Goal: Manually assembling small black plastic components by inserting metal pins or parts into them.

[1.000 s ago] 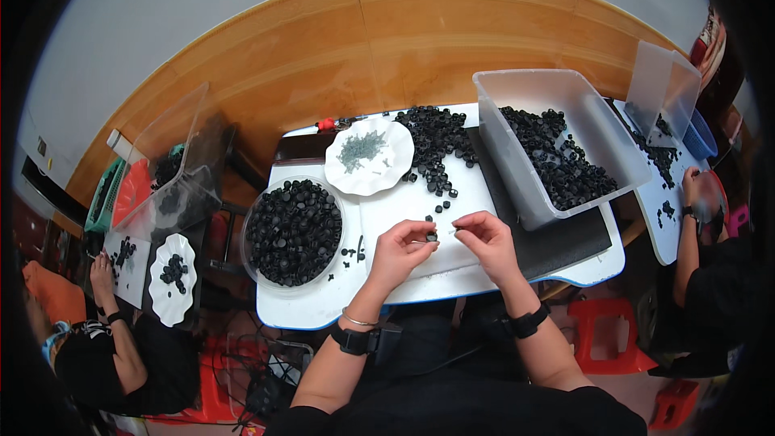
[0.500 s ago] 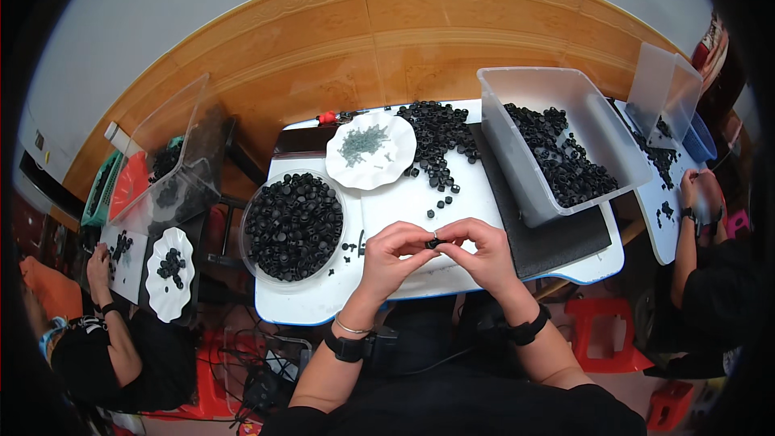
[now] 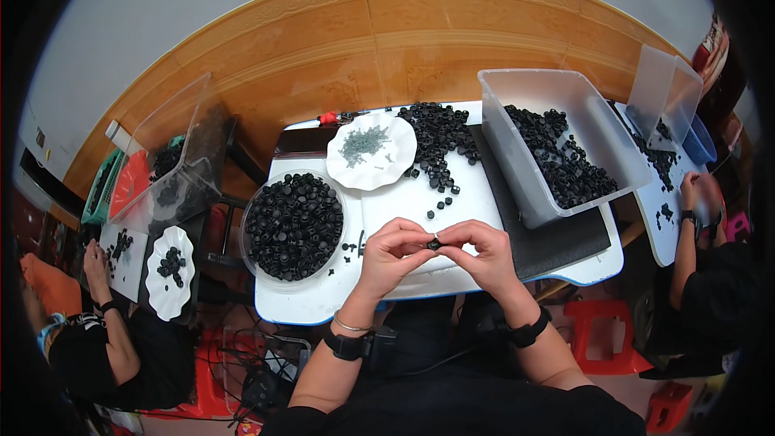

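Note:
Between the fingertips of both hands is a small black plastic part (image 3: 434, 245), held above the near edge of the white table (image 3: 379, 208). My left hand (image 3: 392, 257) pinches it from the left, and my right hand (image 3: 478, 253) pinches it from the right. Fingers cover much of the part, so its exact shape is hard to make out. Just left of my left hand lie a few tiny black pieces (image 3: 347, 258). Beyond my hands, a loose pile of black caps (image 3: 436, 141) spreads over the table, with a few strays nearer to me.
A round clear tub (image 3: 245, 236) full of black caps stands at left. Behind it sits a white scalloped plate (image 3: 387, 178) bearing small greenish pieces. A large translucent bin (image 3: 601, 109) of black parts rests on a dark mat (image 3: 557, 252) at right. People work at tables on both sides.
My hands stay almost in place, still pinching the small black part, which has turned slightly between the fingertips. At left, the other person's hand has shifted a little.

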Demonstrator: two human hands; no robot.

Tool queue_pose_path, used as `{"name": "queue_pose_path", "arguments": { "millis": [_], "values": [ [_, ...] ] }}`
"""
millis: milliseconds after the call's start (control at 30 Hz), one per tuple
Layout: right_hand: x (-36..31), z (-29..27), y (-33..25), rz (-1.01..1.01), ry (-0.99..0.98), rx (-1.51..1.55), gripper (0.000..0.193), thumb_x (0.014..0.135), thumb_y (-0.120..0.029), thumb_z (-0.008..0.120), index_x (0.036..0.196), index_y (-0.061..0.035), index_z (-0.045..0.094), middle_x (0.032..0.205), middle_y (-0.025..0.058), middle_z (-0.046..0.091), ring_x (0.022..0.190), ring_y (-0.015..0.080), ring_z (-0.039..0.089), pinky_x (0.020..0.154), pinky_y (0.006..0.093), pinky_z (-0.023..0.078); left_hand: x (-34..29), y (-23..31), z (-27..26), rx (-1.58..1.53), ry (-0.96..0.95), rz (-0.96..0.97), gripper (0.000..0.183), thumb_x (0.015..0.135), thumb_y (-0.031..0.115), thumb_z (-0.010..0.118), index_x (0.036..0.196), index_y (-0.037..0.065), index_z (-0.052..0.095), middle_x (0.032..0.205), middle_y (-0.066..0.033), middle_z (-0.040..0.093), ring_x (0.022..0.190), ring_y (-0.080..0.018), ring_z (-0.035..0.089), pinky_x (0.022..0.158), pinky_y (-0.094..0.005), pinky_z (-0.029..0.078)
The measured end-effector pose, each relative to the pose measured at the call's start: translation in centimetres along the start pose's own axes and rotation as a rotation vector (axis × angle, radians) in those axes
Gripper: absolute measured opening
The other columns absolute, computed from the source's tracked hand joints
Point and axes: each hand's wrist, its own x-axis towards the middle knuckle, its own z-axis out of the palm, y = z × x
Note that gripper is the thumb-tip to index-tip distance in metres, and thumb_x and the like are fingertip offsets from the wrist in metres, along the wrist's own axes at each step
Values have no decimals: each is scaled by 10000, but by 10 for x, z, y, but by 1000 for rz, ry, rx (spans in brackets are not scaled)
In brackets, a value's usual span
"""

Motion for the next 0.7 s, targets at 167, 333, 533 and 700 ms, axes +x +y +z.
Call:
{"name": "queue_pose_path", "arguments": {
  "millis": [167,333,533,700],
  "values": [
    [1,-1,-3,-39,-13,-15,156,698,26,690,846,-10,654,836,88,652,708,139,626,633,233,503,0,1,0,-76,-21,-42,205,768,-95,589,957,-33,636,1028,-125,570,879,-171,603,761,-239,521],
    [2,0,-8,-85,-5,-74,158,690,36,686,839,-7,650,839,95,644,704,153,629,632,238,509,-2,-11,-5,-214,-48,-105,176,843,-22,529,989,-31,628,1068,-146,584,915,-192,595,791,-268,508],
    [0,1,-7,-116,-2,-136,154,684,34,680,824,-29,657,865,92,621,725,159,628,633,244,513,-1,-11,-2,-462,-72,-256,196,852,-5,532,1035,-29,598,1047,-136,594,921,-189,596,805,-286,512],
    [1,2,-6,-139,11,-158,140,685,24,686,811,-27,652,850,86,618,719,157,621,635,251,507,-1,-13,-2,-516,-46,-305,196,840,0,558,1028,-51,581,1021,-125,600,943,-195,595,823,-307,509]
  ]
}}
